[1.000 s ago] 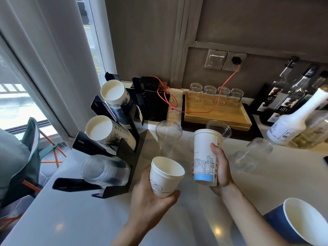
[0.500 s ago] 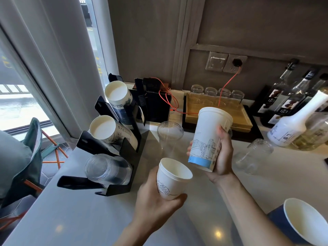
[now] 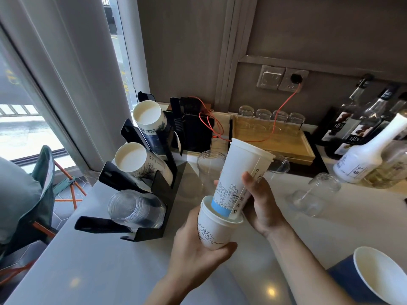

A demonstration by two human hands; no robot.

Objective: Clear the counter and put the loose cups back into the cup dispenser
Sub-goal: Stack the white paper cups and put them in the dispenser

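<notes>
A person stands over a pale bench [image 3: 92,260], nesting two paper cups. The left hand [image 3: 193,249] is wrapped around a short white cup [image 3: 214,231] held mouth up, and the right hand [image 3: 259,201] grips a tall white cup [image 3: 239,179] whose blue-banded base sits just inside the short cup's rim, leaning to the right. To do this well, the tall cup probably needs straightening so it slides in squarely, with a light grip so neither paper wall buckles. The black cup dispenser [image 3: 163,190] stands just left of the hands, holding two rows of paper cups and, lowest, a row of clear plastic cups. Loose clear cups [image 3: 209,164] stand behind the hands, and a blue cup [image 3: 361,280] sits near the right forearm.
</notes>
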